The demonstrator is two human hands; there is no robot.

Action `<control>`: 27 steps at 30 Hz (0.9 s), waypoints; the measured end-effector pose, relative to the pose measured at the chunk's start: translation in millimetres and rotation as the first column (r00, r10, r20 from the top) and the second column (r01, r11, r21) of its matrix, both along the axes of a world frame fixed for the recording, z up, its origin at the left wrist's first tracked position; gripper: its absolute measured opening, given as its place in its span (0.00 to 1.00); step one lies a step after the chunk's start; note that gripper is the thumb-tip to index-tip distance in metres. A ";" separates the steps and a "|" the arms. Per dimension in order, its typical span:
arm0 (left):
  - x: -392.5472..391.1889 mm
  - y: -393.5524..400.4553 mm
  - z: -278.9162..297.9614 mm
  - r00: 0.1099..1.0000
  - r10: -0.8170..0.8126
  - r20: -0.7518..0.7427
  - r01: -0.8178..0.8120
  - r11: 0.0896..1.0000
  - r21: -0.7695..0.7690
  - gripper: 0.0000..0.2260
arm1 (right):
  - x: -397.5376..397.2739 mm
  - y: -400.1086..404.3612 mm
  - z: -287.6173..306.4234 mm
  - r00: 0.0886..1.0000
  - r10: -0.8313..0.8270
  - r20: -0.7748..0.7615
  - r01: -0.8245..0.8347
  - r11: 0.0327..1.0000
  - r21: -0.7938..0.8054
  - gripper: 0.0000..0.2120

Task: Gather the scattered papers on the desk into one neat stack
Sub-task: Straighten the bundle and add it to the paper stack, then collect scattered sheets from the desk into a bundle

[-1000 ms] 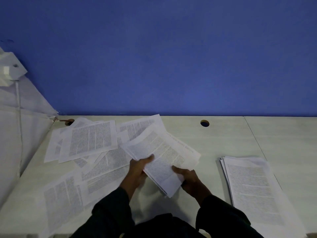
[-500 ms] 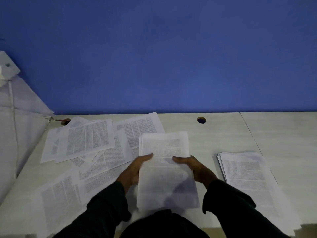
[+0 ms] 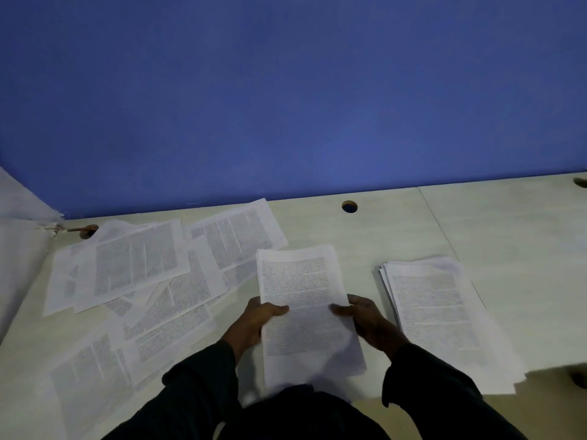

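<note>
A bundle of printed sheets (image 3: 301,281) sits squared up in front of me, held by both hands. My left hand (image 3: 257,322) grips its left edge with the thumb on top. My right hand (image 3: 365,315) grips the right edge the same way. Several loose printed papers (image 3: 136,268) lie scattered and overlapping across the left half of the pale desk (image 3: 397,230). A gathered stack of papers (image 3: 435,315) lies on the desk to the right of my right hand, its edges slightly fanned.
A blue wall (image 3: 286,90) rises behind the desk. Round cable holes (image 3: 349,206) sit near the back edge; another (image 3: 88,231) lies by the scattered papers. A white partition (image 3: 19,249) bounds the left side. A seam (image 3: 444,239) splits the desk surface.
The bundle in my hands turned from slanted to straight and upright in front of me, with both hands shifting to its side edges. The view drifted left.
</note>
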State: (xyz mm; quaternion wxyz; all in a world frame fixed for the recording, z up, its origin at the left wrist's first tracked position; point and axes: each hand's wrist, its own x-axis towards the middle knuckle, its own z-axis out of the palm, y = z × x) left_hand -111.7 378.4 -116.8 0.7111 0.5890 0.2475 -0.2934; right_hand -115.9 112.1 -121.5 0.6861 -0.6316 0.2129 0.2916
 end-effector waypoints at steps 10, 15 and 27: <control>35.6 -189.2 16.9 0.918 -0.386 0.093 0.366 0.913 0.182 0.13 | -19.0 -173.9 26.7 0.929 -0.237 0.285 0.371 0.572 -0.732 0.07; 21.4 -255.3 10.0 0.877 -0.479 0.035 0.450 0.845 0.290 0.12 | -49.8 -220.0 23.2 0.911 -0.334 0.243 0.388 0.491 -0.780 0.06; 23.9 -225.0 7.8 0.905 -0.419 -0.070 0.383 0.734 0.561 0.18 | 4.3 -160.3 14.0 0.865 -0.115 0.488 0.485 0.433 -0.759 0.08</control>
